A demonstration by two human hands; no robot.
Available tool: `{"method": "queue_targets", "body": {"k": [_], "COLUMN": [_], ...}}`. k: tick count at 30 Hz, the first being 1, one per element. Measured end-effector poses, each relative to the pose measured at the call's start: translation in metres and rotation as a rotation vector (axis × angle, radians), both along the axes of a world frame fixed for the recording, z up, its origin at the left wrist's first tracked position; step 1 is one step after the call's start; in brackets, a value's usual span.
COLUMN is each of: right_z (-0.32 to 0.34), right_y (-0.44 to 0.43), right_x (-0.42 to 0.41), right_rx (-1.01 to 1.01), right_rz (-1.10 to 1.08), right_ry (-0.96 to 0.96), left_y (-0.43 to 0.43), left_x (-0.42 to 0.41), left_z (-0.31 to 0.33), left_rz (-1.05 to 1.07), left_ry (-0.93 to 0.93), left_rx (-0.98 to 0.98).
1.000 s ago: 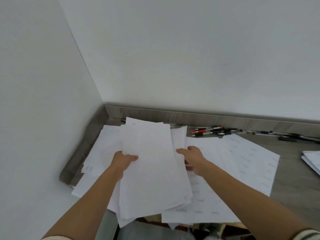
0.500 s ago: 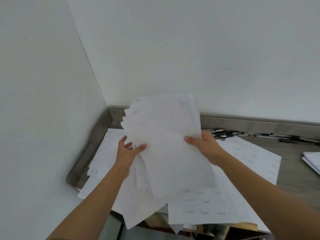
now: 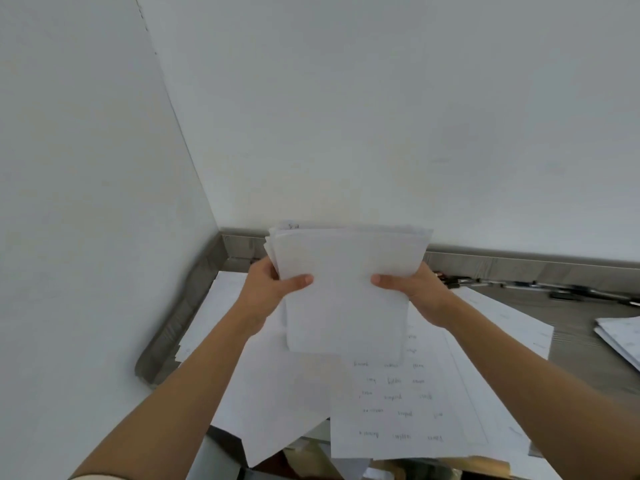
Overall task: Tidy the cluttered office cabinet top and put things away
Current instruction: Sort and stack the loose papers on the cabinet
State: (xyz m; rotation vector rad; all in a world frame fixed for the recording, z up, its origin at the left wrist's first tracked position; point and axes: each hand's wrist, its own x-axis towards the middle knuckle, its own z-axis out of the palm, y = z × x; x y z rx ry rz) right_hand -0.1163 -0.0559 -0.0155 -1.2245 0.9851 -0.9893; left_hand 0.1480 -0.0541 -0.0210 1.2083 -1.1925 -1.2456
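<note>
The sheaf of papers (image 3: 346, 299) is held up in the centre of the frame, clear of the cabinet top (image 3: 571, 323) and in front of the wall (image 3: 346, 133). It is upright and leans a little away from the camera. It is probably light, limp and slippery sheet against sheet. Its upper edges are stepped and uneven, so single leaves could slide out or the whole bundle could sag if it were held by one corner. The two long side edges, about halfway up, look like the best places to grip. That is where the hands are. The left hand (image 3: 266, 289) clasps the left edge and the right hand (image 3: 414, 294) clasps the right edge. Each thumb is laid flat on the near face, and the fingers are curled behind the paper, mostly hidden. Both arms reach up from the lower corners of the frame, wrists level, with the hands facing each other. Below the sheaf, loose sheets (image 3: 398, 410) with faint handwriting lie overlapping on the cabinet top. Pens (image 3: 571, 292) are strung along the back edge at right. A second pile (image 3: 621, 337) sits at the right border.
</note>
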Motion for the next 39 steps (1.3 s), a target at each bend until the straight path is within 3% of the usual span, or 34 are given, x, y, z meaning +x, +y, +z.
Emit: {"method": "queue_targets", "body": {"k": [6,9,12,17,22,25,27,30,33,39], "right_z": [0.003,0.012,-0.008,-0.041,-0.025,-0.029,-0.042,-0.071,-0.101,-0.126], "right_y": [0.001,-0.003,-0.004,-0.003,-0.023,-0.034,-0.033,-0.023,-0.013,-0.001], "right_x": [0.002,-0.007,-0.016,-0.015,-0.021,-0.035,-0.048,-0.059,-0.065,-0.071], "right_rx": [-0.015,-0.035,-0.008,-0.044,-0.062,0.102,0.275,0.490,0.571,0.621], "right_rz": [-0.111,-0.038,0.032,-0.092,-0.325,-0.249,-0.131,-0.007,-0.033,-0.165], "right_ry": [-0.043,-0.062,0.054,0.251,0.251,0.222,0.204,0.267,0.376,0.439], "left_y": [0.011,0.009,0.016,0.018,0.035,0.058,0.067,0.066,0.061,0.051], "left_x": [-0.019,-0.014,-0.014,-0.005,0.050,0.066,0.063,0.054,0.048,0.042], "left_z": [-0.004,0.001,-0.018,-0.055,-0.094,-0.112,-0.118,-0.118,-0.115,-0.111], "left_rz": [0.075,0.052,0.023,-0.116,0.245,0.215,0.204,0.277,0.365,0.533], "left_ry": [0.094,0.107,0.046,-0.286,-0.922,-1.090,-1.167,-1.099,-0.944,-0.262], "left_rx": [0.016,-0.011,0.095,0.254,0.484,0.661,0.664,0.646,0.641,0.576]}}
